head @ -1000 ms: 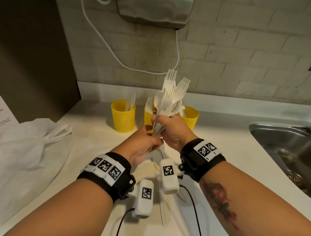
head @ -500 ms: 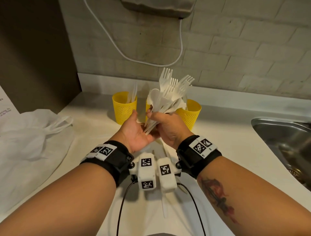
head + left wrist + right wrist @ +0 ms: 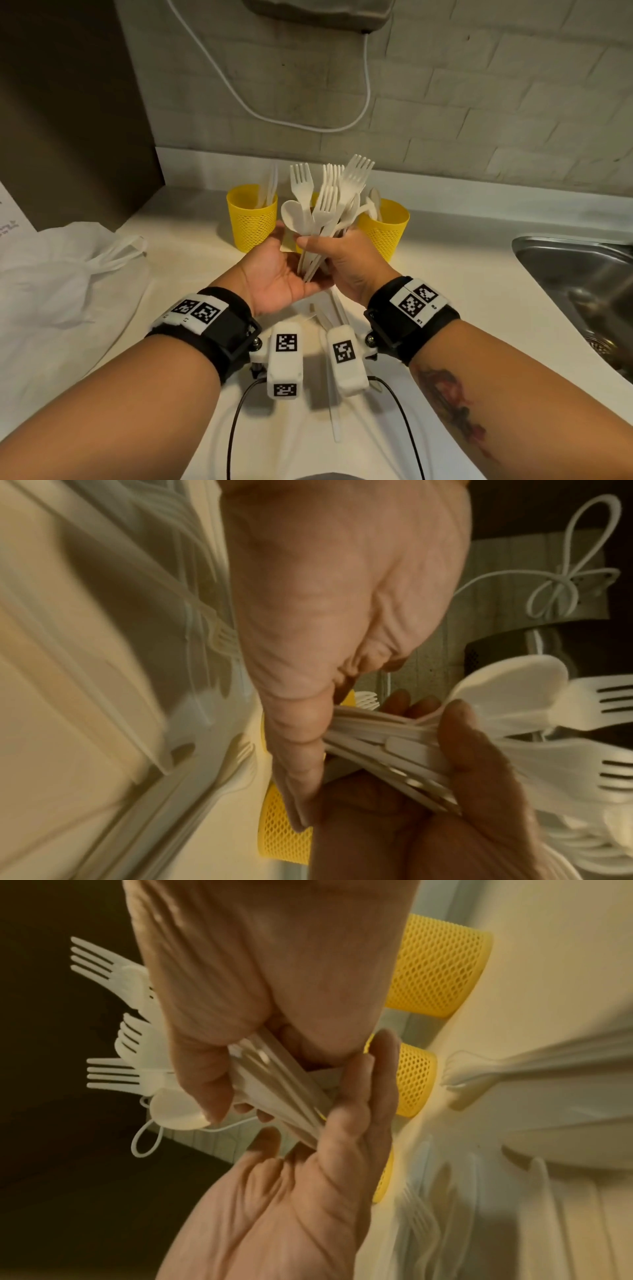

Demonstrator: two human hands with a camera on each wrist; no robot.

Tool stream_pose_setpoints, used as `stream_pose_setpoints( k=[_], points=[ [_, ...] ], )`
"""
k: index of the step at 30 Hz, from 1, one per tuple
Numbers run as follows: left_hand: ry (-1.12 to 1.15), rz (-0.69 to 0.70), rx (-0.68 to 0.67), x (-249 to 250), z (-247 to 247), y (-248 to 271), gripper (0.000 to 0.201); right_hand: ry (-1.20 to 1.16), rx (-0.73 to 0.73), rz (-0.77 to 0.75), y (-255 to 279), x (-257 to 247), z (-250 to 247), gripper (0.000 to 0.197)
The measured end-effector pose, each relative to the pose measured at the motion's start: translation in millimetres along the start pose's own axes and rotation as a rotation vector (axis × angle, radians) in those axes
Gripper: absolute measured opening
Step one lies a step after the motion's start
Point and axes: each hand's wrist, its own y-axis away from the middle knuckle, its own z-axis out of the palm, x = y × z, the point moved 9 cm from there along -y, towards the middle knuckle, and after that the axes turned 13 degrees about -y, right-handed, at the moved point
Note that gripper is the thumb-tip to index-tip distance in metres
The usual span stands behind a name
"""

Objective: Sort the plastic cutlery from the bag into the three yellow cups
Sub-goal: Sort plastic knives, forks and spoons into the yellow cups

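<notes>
Two hands at cutlery bundle (image 3: 325, 212) — right hand (image 3: 346, 263) fingers clenched round handles, left hand (image 3: 274, 270) palm flat, fingers released

Right hand (image 3: 346, 263): fingers curled round a bundle of white cutlery (image 3: 329, 209), forks and spoons fanned upward, handles pointing down. Left hand (image 3: 277, 270): palm up, fingers relaxed, under the handle ends. Left yellow cup (image 3: 252, 219): mesh-sided, holds a few white pieces. Right yellow cup (image 3: 387, 226): holds white pieces; a third cup is mostly hidden behind the bundle. White bag (image 3: 65, 270): lies on the tabletop (image 3: 462, 274) at left. Loose cutlery (image 3: 334, 404): on the tabletop below the wrists. Steel sink (image 3: 579, 274): at right.
</notes>
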Motion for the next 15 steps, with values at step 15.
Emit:
stream_pose_setpoints(
  k=[15],
  points=[
    [-0.407,0.066,0.235,8,1,8,0.074,0.245,-0.004,-0.11,-13,-1,11,0.018]
  ],
)
